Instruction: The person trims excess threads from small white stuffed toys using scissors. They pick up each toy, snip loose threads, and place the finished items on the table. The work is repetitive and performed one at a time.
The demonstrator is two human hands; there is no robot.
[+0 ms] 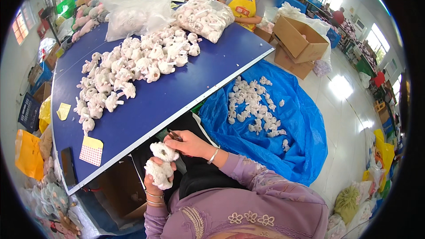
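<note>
Over my lap, my left hand [153, 187] is closed round the body of a small white plush toy [159, 173], whose round head points up and away from me. My right hand [191, 144] pinches a slim dark tool [174, 136] beside the toy's head; its exact kind is too small to tell. A greyish patch shows on the head near my fingers. On the blue table ahead lies a big heap of similar white and pink plush toys [133, 59]. More small plush toys [252, 104] lie on a blue sheet [305, 137] to my right.
A clear bag of plush toys [203, 17] and a loose plastic bag [133, 11] sit at the table's [177, 93] far side. A sticker sheet [91, 150] and a phone [68, 166] lie near its left corner. A person in a yellow apron [245, 9] stands beyond, near cardboard boxes [301, 40].
</note>
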